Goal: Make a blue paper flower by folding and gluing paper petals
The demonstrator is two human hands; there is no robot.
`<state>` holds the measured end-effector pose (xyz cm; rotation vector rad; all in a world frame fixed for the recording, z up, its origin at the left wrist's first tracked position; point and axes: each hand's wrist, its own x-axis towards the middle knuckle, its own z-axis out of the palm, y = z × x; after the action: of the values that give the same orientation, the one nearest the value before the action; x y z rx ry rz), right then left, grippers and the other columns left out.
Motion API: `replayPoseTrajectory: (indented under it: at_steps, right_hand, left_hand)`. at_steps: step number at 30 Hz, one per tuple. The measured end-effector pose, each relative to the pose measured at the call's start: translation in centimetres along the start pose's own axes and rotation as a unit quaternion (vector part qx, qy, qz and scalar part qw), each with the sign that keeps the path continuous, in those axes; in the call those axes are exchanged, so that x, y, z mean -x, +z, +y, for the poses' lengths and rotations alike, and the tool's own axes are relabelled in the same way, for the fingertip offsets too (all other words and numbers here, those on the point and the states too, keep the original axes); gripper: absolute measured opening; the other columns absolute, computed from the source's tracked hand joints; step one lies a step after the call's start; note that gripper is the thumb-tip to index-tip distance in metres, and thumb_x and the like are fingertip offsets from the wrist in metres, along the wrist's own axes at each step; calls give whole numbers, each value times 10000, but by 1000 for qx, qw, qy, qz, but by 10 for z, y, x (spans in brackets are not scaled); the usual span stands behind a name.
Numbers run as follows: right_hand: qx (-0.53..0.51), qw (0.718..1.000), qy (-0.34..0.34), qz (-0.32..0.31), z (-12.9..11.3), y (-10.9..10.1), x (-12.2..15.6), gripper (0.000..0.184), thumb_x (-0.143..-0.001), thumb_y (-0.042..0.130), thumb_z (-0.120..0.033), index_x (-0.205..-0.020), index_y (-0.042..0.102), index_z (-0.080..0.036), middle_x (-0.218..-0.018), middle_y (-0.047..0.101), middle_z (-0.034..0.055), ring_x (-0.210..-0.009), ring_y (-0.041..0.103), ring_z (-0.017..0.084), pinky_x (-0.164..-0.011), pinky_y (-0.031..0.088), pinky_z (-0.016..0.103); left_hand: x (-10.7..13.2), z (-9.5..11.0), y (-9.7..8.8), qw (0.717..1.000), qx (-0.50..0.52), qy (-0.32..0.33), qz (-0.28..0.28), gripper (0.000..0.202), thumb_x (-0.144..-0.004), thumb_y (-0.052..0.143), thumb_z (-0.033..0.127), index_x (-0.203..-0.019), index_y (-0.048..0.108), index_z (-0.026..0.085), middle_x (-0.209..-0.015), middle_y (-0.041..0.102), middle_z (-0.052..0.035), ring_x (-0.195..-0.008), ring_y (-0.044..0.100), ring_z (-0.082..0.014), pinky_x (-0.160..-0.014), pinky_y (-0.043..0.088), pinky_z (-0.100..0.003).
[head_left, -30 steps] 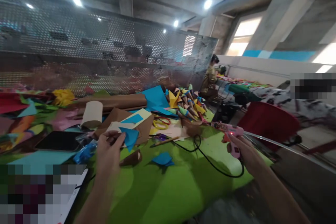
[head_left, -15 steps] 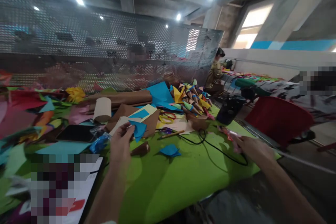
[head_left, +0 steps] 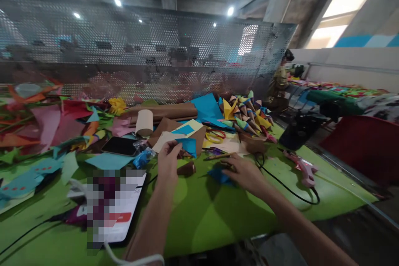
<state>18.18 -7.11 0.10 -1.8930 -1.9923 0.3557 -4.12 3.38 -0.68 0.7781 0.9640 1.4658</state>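
A small blue paper piece (head_left: 189, 147) is pinched between the thumb and fingers of my left hand (head_left: 168, 158). Just below it lies a brown paper cone (head_left: 187, 168) on the green tabletop. My right hand (head_left: 245, 174) hovers with fingers apart over a folded blue paper piece (head_left: 219, 176), partly covering it; whether they touch is unclear. A pencil (head_left: 218, 156) lies just beyond those fingers. To the right, a pink glue gun (head_left: 306, 171) rests on the table with its black cord looping beside it.
A phone (head_left: 120, 146), a paper roll (head_left: 144, 122) and heaped coloured paper occupy the left and back. Paper cones (head_left: 246, 112) are piled behind scissors with yellow handles (head_left: 215, 136). A tablet (head_left: 132, 212) lies front left. A perforated metal screen (head_left: 124, 50) stands behind; a person (head_left: 278, 85) sits beyond.
My right hand has left the glue gun and moved left to the folded blue paper. My left hand still holds its blue piece, now turned flatter. The view has swung left.
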Motion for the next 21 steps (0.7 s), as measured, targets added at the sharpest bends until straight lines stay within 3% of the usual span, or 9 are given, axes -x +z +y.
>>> replayPoseTrajectory:
  at_steps: [3,6,8,12,16,21]
  right_hand:
    - [5,1000,20,13,7,18,-1,182,-779,672,-275,-941,688,-194,-991,666,91,-868,630,260,-722,442,336]
    - [-97,994,23,53,14,19,-1,105,-767,673,-300,-776,622,-209,-802,653,43,-744,606,227,-661,433,328]
    - [-222,971,30,89,11,12,-4,166,-761,682,-355,-770,593,-215,-733,633,17,-688,594,206,-638,455,324]
    - [-426,893,36,143,-17,-8,-19,315,-660,798,-427,-790,626,-198,-728,634,8,-678,597,179,-631,502,301]
    - [-509,849,45,133,-49,-13,-37,386,-607,843,-466,-841,728,-182,-761,698,25,-674,608,172,-632,500,292]
    - [-552,826,50,108,-60,9,-53,428,-582,855,-475,-870,743,-178,-766,712,38,-655,614,176,-591,479,287]
  left_hand:
    - [1,-1,0,1000,-6,-3,-2,344,-530,804,301,-753,578,169,-546,589,64,-509,553,-92,-508,382,-187]
    - [4,-2,2,1000,-16,-7,-15,336,-551,799,325,-748,577,167,-565,612,41,-530,588,-115,-508,399,-198]
    - [7,-2,4,999,-27,-11,-27,334,-566,792,344,-746,572,168,-569,621,29,-534,594,-122,-505,404,-199]
    - [13,-2,5,997,-46,-12,-53,296,-606,770,350,-736,581,162,-568,630,13,-538,584,-111,-504,410,-187]
    - [19,-2,6,995,-52,-40,-75,269,-651,742,344,-760,567,172,-595,648,11,-498,563,-94,-486,426,-183]
    - [21,-2,11,994,-47,-63,-74,255,-634,722,315,-737,530,184,-559,627,29,-455,552,-88,-444,408,-165]
